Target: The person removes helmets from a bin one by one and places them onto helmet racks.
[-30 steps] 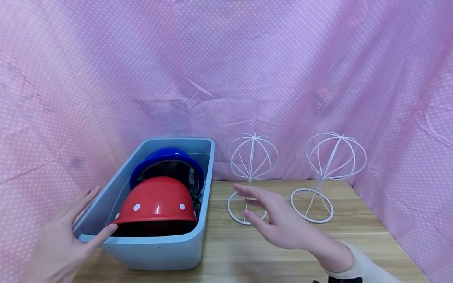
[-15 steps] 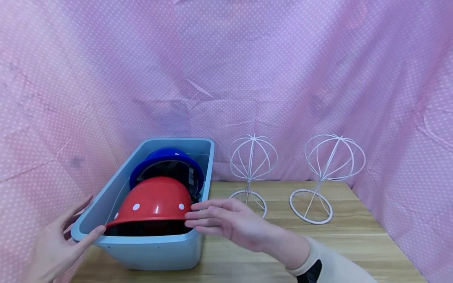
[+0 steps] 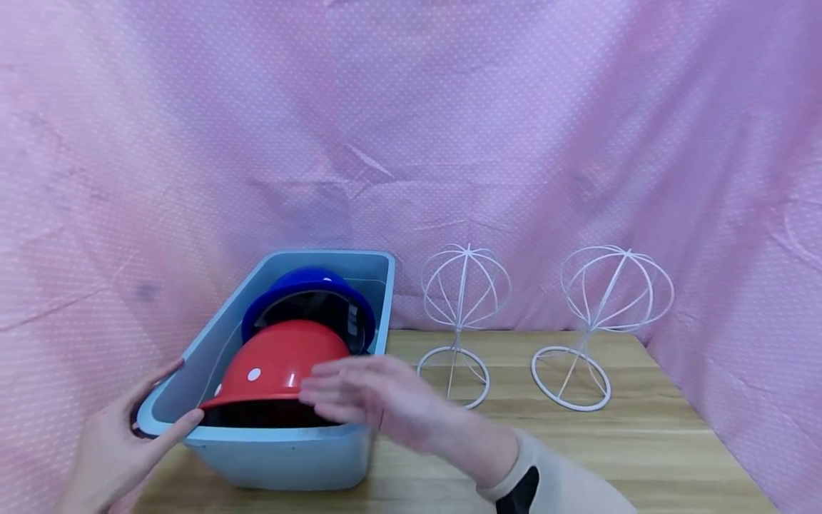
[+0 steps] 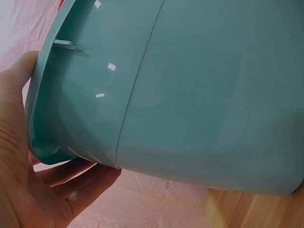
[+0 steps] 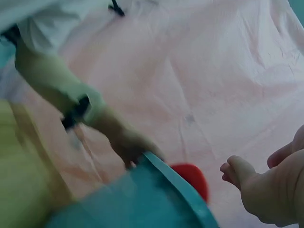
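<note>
My left hand (image 3: pixel 118 446) grips the near left corner of a light blue plastic bin (image 3: pixel 289 460). Its thumb lies on top by the rim, while the other fingers curl under the lip, as the left wrist view shows on the bin's outer wall (image 4: pixel 190 95). Inside the bin, a red hard hat (image 3: pixel 282 353) with white dots sits at the near end, brim toward me. Behind it leans a blue hard hat (image 3: pixel 302 282), its dark inside partly showing. With fingers extended, my right hand (image 3: pixel 379 396) is over the bin's right rim, in front of the red hat's right side; contact cannot be made out.
Two white wire hat stands with round bases stand right of the bin, a nearer one (image 3: pixel 457 314) and one further right (image 3: pixel 597 314). Everything rests on a wooden tabletop (image 3: pixel 514 464). A pink dotted cloth (image 3: pixel 411 143) hangs behind and at the sides.
My right hand has moved left, from in front of the nearer wire stand to the red hard hat. My left hand has settled onto the bin's corner. The hats stay in place.
</note>
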`<state>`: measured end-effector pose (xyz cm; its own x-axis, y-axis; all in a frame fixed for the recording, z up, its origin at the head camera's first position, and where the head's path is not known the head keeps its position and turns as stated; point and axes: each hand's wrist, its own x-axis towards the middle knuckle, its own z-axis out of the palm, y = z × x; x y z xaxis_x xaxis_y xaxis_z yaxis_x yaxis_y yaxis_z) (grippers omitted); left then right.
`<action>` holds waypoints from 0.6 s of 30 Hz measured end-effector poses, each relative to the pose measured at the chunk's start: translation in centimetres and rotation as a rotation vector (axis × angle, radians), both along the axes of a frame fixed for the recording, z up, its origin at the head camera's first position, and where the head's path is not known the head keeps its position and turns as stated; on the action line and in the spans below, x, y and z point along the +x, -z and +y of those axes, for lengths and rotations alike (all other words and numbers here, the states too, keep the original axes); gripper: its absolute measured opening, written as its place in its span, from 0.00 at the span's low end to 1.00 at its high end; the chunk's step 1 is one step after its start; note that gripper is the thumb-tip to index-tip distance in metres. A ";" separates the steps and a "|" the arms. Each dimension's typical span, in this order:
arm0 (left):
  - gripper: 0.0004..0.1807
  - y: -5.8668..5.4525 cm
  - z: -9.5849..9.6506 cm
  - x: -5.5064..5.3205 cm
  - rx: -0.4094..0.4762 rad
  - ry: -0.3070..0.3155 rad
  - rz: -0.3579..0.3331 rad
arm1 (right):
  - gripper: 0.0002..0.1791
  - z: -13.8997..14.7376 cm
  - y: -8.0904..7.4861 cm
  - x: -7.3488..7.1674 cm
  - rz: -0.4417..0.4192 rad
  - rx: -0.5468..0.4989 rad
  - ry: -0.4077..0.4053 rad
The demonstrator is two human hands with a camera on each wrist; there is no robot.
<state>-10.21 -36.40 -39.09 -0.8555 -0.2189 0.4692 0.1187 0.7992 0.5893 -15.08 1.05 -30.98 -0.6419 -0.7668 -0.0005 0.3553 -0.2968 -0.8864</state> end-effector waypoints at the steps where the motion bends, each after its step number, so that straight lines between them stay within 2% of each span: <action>1: 0.42 0.0 0.1 0.0 0.008 0.007 0.007 | 0.27 0.2 -0.4 -0.7 0.018 0.011 0.021; 3: 0.42 0.0 0.2 0.0 0.016 0.018 0.034 | 0.27 0.4 -1.2 -2.0 0.027 0.027 0.073; 7: 0.42 0.0 0.0 0.0 0.004 0.023 0.079 | 0.27 -0.1 -2.1 -4.7 -0.042 0.032 0.136; 13: 0.42 0.1 -0.2 -0.2 0.011 0.020 0.063 | 0.28 -3.1 -1.9 -8.0 -0.172 0.008 0.242; 18: 0.41 0.2 0.1 -0.4 0.025 0.020 0.055 | 0.29 -5.2 -1.3 -9.8 -0.251 -0.007 0.317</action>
<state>-10.58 -36.32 -39.29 -0.8332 -0.2140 0.5099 0.1671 0.7815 0.6012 -24.92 -4.11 -29.65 -0.8271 -0.5314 -0.1829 0.4503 -0.4318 -0.7816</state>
